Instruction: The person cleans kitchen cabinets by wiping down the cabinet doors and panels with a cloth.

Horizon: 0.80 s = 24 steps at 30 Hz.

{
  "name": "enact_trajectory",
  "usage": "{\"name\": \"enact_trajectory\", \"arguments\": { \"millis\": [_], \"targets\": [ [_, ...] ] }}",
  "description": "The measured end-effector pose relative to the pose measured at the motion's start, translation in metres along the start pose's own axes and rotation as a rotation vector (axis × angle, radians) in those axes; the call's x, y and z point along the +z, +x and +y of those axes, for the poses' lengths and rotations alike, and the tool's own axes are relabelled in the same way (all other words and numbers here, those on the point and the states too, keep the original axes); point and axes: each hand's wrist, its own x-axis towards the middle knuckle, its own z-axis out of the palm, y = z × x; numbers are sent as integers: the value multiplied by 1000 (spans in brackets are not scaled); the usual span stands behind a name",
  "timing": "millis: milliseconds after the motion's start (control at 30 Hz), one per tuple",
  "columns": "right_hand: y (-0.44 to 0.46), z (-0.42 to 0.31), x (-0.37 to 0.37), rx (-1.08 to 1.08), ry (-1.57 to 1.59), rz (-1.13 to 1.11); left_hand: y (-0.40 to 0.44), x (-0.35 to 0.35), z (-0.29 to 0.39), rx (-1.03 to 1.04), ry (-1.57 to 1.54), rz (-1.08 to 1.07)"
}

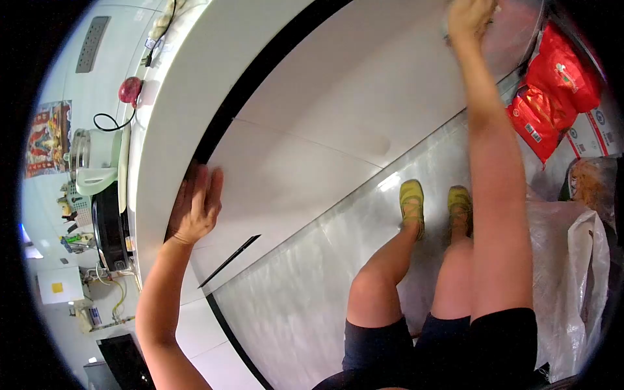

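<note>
My left hand (198,205) rests with its fingers stretched out at the black strip (227,123) below the white counter edge (175,97). The fingertips reach partly into the dark gap there. At the upper right, my right hand (471,23) is against the pale cabinet front (364,84), its arm extended. Its fingers look curled, and small light and greyish edges show beside them. What it holds, if anything, I cannot make out.
Red plastic bags (556,88), a white printed box (595,133) and a translucent plastic sack (565,273) lie along the right. On the counter are a green-handled container (97,179) and a red round object (130,90). My feet stand on the shiny grey floor (299,279).
</note>
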Motion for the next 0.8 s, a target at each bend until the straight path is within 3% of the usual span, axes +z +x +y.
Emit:
{"name": "enact_trajectory", "arguments": {
  "millis": [133, 200, 233, 300, 333, 367, 433, 533, 567, 600, 633, 733, 800],
  "targets": [
    [-4, -1, 14, -59, -318, 131, 2, -4, -1, 2, 5, -52],
    [-45, -72, 10, -4, 18, 54, 4, -5, -1, -30, -7, -23],
    [-77, -109, 3, 19, 129, -68, 7, -5, 0, -42, -12, -4],
    [-141, -170, -19, 85, 343, -566, 7, -3, 2, -47, 48, 10],
    [-181, -196, -29, 11, 405, -740, 4, -1, 5, -42, 70, 25],
    [-236, -217, -27, -254, 162, -408, -14, 13, 9, -114, -49, -56],
    [-283, -229, -39, -345, 136, -375, -9, 12, 6, -59, 6, 10],
    [-277, -201, -39, -369, 238, -399, -12, 18, 8, -119, -138, 64],
    [-262, -182, -42, -397, 147, -349, -22, 15, 12, -178, -194, -100],
    [-249, -159, -41, -306, 119, -344, -21, 17, 10, -145, -113, -21],
    [-235, -128, -43, -78, 198, -459, -19, 22, 9, -112, -32, 59],
    [-208, -46, -30, 307, 92, 50, -23, 25, 8, -88, 8, 80],
    [-207, -23, -33, 590, -65, 113, -14, 22, 6, -62, -13, 99]
  ]
}}
